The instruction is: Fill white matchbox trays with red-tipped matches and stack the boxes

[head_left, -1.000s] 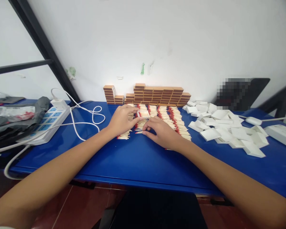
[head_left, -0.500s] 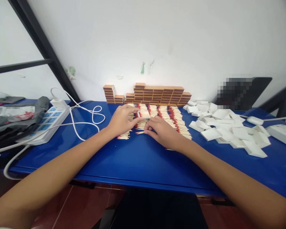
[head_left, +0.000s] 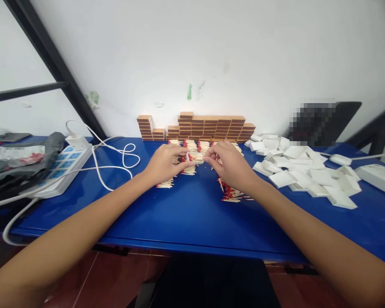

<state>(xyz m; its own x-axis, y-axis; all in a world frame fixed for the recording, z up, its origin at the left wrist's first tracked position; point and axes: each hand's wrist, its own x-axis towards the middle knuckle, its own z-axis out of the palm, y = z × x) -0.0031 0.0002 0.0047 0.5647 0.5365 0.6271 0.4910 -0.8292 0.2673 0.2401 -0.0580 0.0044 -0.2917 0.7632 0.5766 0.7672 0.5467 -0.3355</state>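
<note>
My left hand (head_left: 165,164) is closed on a small white matchbox tray (head_left: 188,157), thumb below and fingers above. Pale matches (head_left: 198,158) with red heads lie at the tray's right end. My right hand (head_left: 228,164) pinches their plain ends, its thumb and fingertips together; how many it holds I cannot tell. Behind and under both hands, loose matches lie in rows (head_left: 189,145) on the blue table (head_left: 179,218). A looser heap of matches (head_left: 232,196) is below my right wrist.
Stacked brown matchboxes (head_left: 195,127) line the wall. At right spreads a pile of white trays (head_left: 304,173), with a white block (head_left: 377,179) and a dark panel beyond. On the left are a power strip (head_left: 65,164), looping white cables (head_left: 110,167) and grey plastic packages (head_left: 25,158).
My right hand has risen from the near matches to the tray's right end, with matches at its fingertips. My left hand stays around the tray. The looser match heap shows more now.
</note>
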